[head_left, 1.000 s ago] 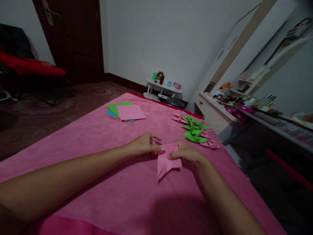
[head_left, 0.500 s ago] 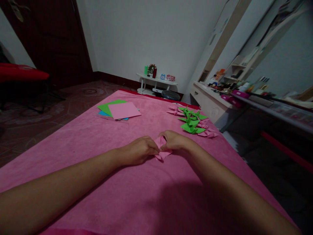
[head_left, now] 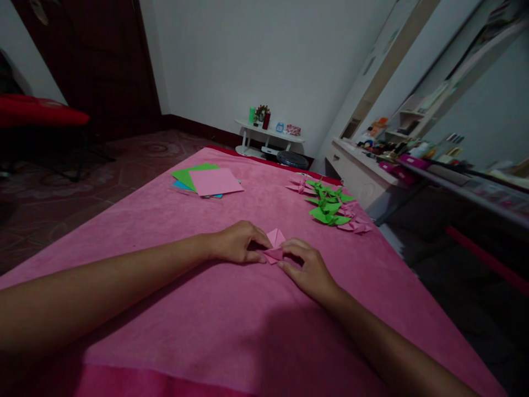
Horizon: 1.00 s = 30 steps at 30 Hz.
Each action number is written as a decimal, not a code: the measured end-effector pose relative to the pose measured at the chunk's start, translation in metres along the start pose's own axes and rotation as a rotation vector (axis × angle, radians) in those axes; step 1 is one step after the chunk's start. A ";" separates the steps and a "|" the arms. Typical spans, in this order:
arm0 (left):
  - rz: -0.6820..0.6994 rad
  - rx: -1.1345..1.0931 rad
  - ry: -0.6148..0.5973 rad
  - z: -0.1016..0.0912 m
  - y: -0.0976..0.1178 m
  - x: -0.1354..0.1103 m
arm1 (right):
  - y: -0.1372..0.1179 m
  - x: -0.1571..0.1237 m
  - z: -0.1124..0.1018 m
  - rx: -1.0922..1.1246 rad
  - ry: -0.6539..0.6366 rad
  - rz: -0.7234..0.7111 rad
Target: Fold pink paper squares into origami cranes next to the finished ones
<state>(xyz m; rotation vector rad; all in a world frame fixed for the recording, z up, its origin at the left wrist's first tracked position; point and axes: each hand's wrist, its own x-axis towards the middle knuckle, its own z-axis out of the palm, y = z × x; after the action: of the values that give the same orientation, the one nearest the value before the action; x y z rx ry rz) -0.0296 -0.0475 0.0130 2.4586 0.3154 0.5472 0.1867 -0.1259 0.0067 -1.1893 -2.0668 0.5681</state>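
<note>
A small folded pink paper piece point(head_left: 274, 246) lies on the pink cloth point(head_left: 215, 309) in the middle of the surface. My left hand point(head_left: 237, 242) is curled beside it, its fingertips pinching the paper's left edge. From the near right, my right hand point(head_left: 308, 268) presses its fingertips onto the paper's lower right edge. Both hands rest low on the cloth.
A stack of flat pink, green and blue sheets point(head_left: 209, 181) lies at the far left. Several folded green and pink paper figures point(head_left: 333, 208) sit at the far right. Beyond are a small white shelf point(head_left: 268, 138), a cluttered dresser point(head_left: 397, 165), a dark door and a red seat.
The pink paper has gone from a larger raised shape to a small folded piece pressed on the cloth. My right hand has moved from behind the paper to its near right side.
</note>
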 end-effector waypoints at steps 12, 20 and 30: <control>-0.256 -0.312 0.039 0.004 -0.008 0.011 | 0.003 0.010 -0.003 0.239 0.052 0.132; -0.291 -0.434 0.064 0.004 -0.007 0.013 | 0.004 0.009 0.002 0.237 0.110 0.161; -0.260 -0.253 0.189 0.019 -0.005 0.006 | 0.006 0.006 0.010 0.063 0.122 0.140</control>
<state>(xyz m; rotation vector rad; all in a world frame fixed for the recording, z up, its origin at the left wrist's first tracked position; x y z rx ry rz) -0.0162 -0.0511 -0.0027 2.0874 0.5943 0.6631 0.1804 -0.1179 -0.0021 -1.3060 -1.8606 0.6064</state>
